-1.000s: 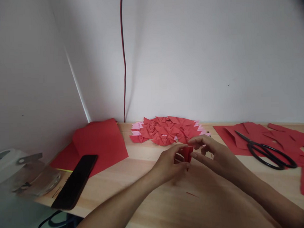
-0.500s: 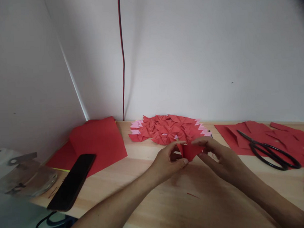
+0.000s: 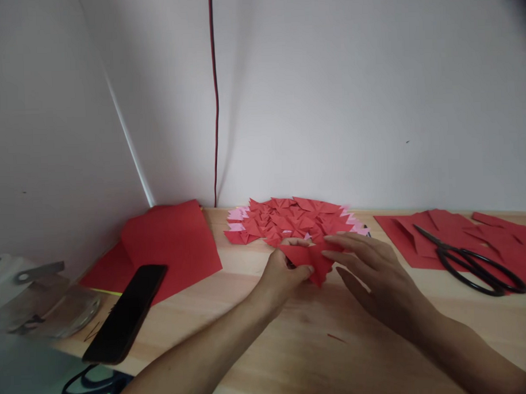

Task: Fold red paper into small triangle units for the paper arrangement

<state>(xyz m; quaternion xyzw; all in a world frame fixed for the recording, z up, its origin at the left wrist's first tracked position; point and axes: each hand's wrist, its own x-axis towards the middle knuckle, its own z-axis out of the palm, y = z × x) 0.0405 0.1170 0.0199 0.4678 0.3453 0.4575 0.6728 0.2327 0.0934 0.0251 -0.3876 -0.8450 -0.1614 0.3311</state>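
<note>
A folded piece of red paper [image 3: 319, 265], pointed at its lower end, is held above the table at the centre. My left hand [image 3: 279, 278] is closed on its left side, thumb in front and fingers behind. At the right side of the paper, my right hand [image 3: 375, 270] has its fingers stretched out, the fingertips against the upper right part and the thumb apart below. Just behind the hands lies a pile of folded red paper pieces [image 3: 289, 216], with pink folded pieces [image 3: 235, 221] along its sides.
Scissors with black handles [image 3: 472, 264] lie on cut red paper [image 3: 402, 244] at the right. Larger red sheets [image 3: 173, 234] and a black phone [image 3: 127, 314] are on the left, beside a clear container [image 3: 55, 313]. A red-black cable [image 3: 215, 106] hangs down the wall.
The red paper has been turned and now shows a wider flat face. My right hand has loosened from a pinch to straighter, more spread fingers; my left hand still holds the paper.
</note>
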